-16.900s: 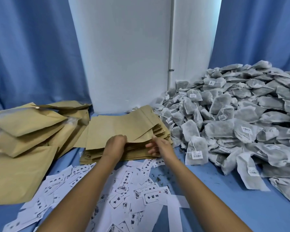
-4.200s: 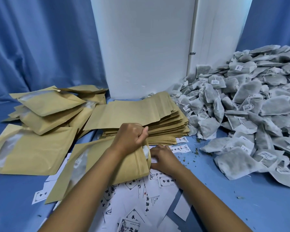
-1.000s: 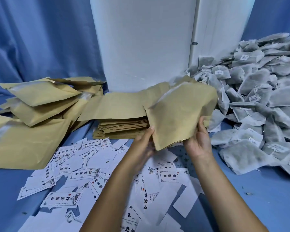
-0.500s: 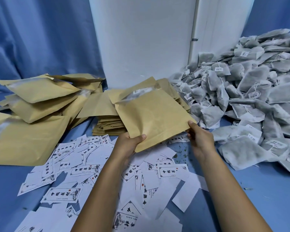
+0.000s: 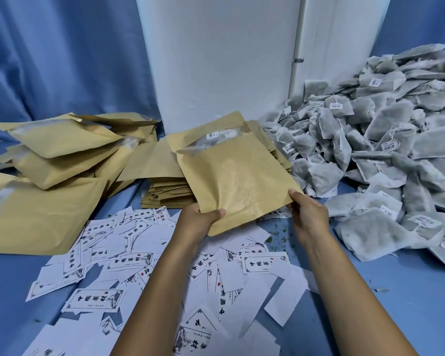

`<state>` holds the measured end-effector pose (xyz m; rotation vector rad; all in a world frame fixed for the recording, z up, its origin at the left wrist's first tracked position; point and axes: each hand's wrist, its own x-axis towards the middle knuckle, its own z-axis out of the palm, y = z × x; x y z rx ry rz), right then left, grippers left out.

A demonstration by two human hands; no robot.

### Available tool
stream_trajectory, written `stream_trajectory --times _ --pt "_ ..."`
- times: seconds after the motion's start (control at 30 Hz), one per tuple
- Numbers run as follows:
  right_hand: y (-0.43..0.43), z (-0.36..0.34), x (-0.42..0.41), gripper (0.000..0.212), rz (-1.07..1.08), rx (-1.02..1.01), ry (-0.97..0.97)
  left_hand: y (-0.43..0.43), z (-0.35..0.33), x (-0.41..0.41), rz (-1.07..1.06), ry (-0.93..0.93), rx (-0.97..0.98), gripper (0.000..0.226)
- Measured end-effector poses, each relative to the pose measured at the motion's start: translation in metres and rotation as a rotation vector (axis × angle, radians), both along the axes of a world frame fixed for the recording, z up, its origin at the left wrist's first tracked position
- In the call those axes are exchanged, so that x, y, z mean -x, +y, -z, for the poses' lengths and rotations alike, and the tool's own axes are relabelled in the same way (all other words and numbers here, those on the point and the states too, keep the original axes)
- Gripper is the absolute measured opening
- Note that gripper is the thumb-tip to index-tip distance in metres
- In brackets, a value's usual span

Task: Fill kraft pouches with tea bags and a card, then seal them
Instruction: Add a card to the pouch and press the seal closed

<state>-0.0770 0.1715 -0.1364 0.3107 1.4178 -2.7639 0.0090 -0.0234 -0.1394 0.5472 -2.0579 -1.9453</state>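
Your left hand (image 5: 199, 222) and right hand (image 5: 309, 217) each pinch a bottom corner of one kraft pouch (image 5: 231, 176), held tilted above the scattered cards (image 5: 263, 263). Tea bag heap (image 5: 385, 155) right of your right hand; flat pouch stack (image 5: 168, 191) just beyond your left.

Filled pouches (image 5: 54, 160) left, pouch stack (image 5: 167, 194) centre, tea bags (image 5: 385, 155) right, cards (image 5: 149, 265) nearest.

Tan kraft pouch (image 5: 238, 181), grey tea bags (image 5: 385, 150), blue cloth (image 5: 396, 291)
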Motion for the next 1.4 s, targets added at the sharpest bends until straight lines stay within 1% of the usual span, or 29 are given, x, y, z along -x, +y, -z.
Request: stream_trajectory --times 0.13,0.2,0.3,0.43,0.63,0.77,0.83,0.9,0.97,1.03,1.1,1.13,1.17,1.23,1.3,1.33,1.4 --pt "-0.005 -0.003 -0.006 0.008 -0.099 0.022 0.009 0.0 0.001 -0.001 -0.004 -0.008 -0.009 0.009" --pt "-0.004 -0.004 -0.007 0.01 -0.084 0.026 0.002 0.001 0.0 -0.001 0.005 -0.011 -0.016 0.009" --pt "-0.003 -0.001 -0.007 0.019 -0.066 0.034 0.003 0.002 -0.001 0.0 0.001 -0.014 0.002 0.011" --pt "-0.009 0.002 -0.009 0.012 -0.199 0.007 -0.009 0.002 -0.001 -0.001 -0.015 -0.005 -0.002 0.012" --pt "-0.011 0.006 -0.009 0.012 -0.168 -0.06 0.001 0.004 -0.002 -0.002 -0.02 0.002 0.006 0.01" --pt "-0.021 0.005 -0.016 0.008 -0.311 -0.074 0.001 0.006 -0.003 -0.004 -0.021 0.012 -0.058 0.009" --pt "-0.022 0.006 -0.017 0.006 -0.284 -0.123 0.007 0.009 -0.003 -0.005 -0.009 0.017 -0.078 0.007" --pt "-0.021 0.007 -0.016 0.007 -0.261 -0.117 0.002 0.011 -0.004 -0.006 -0.015 0.031 -0.097 0.009" --pt "-0.022 0.008 -0.017 0.01 -0.303 -0.089 0.007 0.011 -0.005 -0.006 -0.03 0.034 -0.078 0.01" --pt "-0.024 0.008 -0.022 0.015 -0.38 -0.121 0.031 0.012 -0.007 -0.007 -0.032 0.033 -0.08 0.009" --pt "-0.027 0.01 -0.024 0.035 -0.38 -0.197 0.033 0.013 -0.008 -0.007 -0.026 0.041 -0.115 0.009" --pt "-0.027 0.01 -0.023 0.04 -0.36 -0.222 0.028 0.014 -0.008 -0.007 -0.02 0.043 -0.127 0.009" --pt "-0.026 0.01 -0.023 0.039 -0.341 -0.224 0.03 0.015 -0.008 -0.007 -0.014 0.044 -0.128 0.009" --pt "-0.026 0.011 -0.023 0.025 -0.334 -0.178 0.049 0.016 -0.008 -0.007 -0.002 0.051 -0.132 0.009" --pt "-0.029 0.01 -0.027 0.017 -0.389 -0.122 0.079 0.015 -0.008 -0.006 0.003 0.06 -0.124 0.009" --pt "-0.032 0.011 -0.029 0.015 -0.421 -0.122 0.089 0.016 -0.007 -0.006 0.007 0.064 -0.109 0.009" --pt "-0.037 0.012 -0.033 0.009 -0.419 -0.191 0.091 0.015 -0.006 -0.006 0.018 0.074 -0.101 0.01"
